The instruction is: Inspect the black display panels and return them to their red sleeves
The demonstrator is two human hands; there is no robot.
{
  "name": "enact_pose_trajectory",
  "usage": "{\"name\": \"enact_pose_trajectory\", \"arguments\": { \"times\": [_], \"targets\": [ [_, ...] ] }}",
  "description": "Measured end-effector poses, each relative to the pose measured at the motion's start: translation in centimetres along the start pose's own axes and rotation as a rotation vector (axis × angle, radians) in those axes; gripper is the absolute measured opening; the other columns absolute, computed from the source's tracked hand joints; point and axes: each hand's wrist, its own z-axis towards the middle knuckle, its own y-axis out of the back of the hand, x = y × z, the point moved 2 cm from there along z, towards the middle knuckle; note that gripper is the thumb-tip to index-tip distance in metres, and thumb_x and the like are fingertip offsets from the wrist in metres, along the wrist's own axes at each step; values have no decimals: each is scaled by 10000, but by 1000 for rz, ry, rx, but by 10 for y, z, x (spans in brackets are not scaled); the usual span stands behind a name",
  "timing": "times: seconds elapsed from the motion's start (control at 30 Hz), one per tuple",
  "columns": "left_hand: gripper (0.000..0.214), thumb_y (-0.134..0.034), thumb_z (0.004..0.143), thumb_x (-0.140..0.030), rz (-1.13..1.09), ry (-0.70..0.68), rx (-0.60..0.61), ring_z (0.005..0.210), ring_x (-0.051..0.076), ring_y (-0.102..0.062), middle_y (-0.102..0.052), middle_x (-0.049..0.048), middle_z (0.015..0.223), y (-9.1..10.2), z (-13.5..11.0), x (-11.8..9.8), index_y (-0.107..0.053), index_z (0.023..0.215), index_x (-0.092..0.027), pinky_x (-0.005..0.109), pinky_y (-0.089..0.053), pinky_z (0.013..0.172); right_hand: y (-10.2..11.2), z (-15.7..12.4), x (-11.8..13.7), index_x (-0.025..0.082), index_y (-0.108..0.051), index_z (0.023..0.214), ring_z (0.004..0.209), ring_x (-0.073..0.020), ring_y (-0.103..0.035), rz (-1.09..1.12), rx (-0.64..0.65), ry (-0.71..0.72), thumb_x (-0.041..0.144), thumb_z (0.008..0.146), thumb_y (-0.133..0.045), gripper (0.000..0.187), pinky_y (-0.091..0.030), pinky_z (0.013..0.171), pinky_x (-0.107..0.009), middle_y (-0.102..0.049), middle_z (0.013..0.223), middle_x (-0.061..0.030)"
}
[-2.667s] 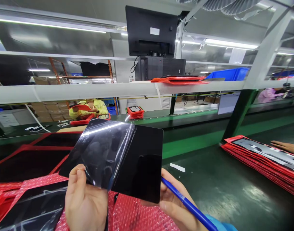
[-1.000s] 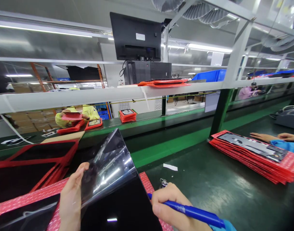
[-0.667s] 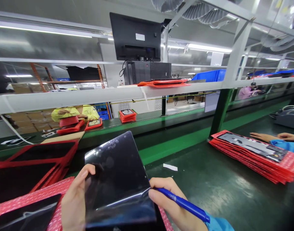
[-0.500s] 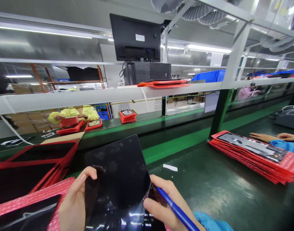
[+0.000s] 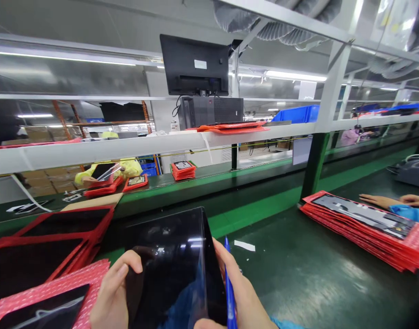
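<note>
Fingers (image 5: 135, 262) bent firmly round its edges, my left hand (image 5: 111, 292) and right hand (image 5: 246, 292) hold up a glossy black rectangular panel (image 5: 175, 278) beside red bubble-wrap sheeting (image 5: 67, 278), a slim blue plastic pen (image 5: 230, 297) also in the right, with clear film (image 5: 199, 260) seemingly over most of it and, I judge, setting down undone.

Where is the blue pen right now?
In the head view, the blue pen is low, just right of centre, held in the right hand beside the black panel; the white scrap lies right of its upper end.
</note>
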Motion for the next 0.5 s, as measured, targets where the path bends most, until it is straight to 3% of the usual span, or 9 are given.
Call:
{"name": "enact_pose_trajectory", "arguments": {
  "times": [0.1, 0.17, 0.23, 0.37, 0.5],
  "targets": [
    [287, -685, 619, -482, -19, -30, -21, 782, 234, -587, -629, 23, 717, 5, 3, 3, -594, 554, -218, 299, -454, 671, 2, -5, -3, 351, -110, 1511, 1301, -255, -498, -122, -63, 142, 356, 810, -704, 919, -525, 992, -400, -372, 1530, -51],
    [327, -700, 581, -526, 33, -101, -49, 712, 207, -573, -608, 10, 644, 8, 6, 3, -601, 513, -221, 275, -441, 622, 0, -8, -8, 365, -164, 1499, 1393, -257, -353, -142, -64, 214, 339, 837, -685, 843, -418, 1086, -461, -306, 1558, -14],
    [378, -684, 587, -574, 120, -207, -83, 639, 182, -551, -589, 6, 569, 10, 8, 2, -608, 470, -223, 261, -431, 596, -5, -10, -13, 320, -262, 1481, 1435, -269, -236, -225, -88, 382, 297, 891, -628, 694, -338, 1117, -508, -292, 1554, -18],
    [428, -719, 516, -625, 227, -388, -114, 493, 161, -517, -570, 20, 445, 11, 10, -1, -630, 397, -224, 268, -428, 508, -13, -10, -21, 177, -348, 1439, 1416, -296, -281, -440, -162, 718, 221, 961, -489, 500, -334, 1090, -528, -309, 1535, -90],
    [405, -780, 411, -613, 226, -441, -101, 402, 171, -509, -562, 42, 378, 12, 12, -6, -648, 372, -233, 288, -426, 415, -7, -11, -17, 286, -436, 1358, 1400, -263, -302, -302, -139, 560, 121, 869, -615, 547, -393, 1074, -487, -567, 1383, -25]
  ]
}}
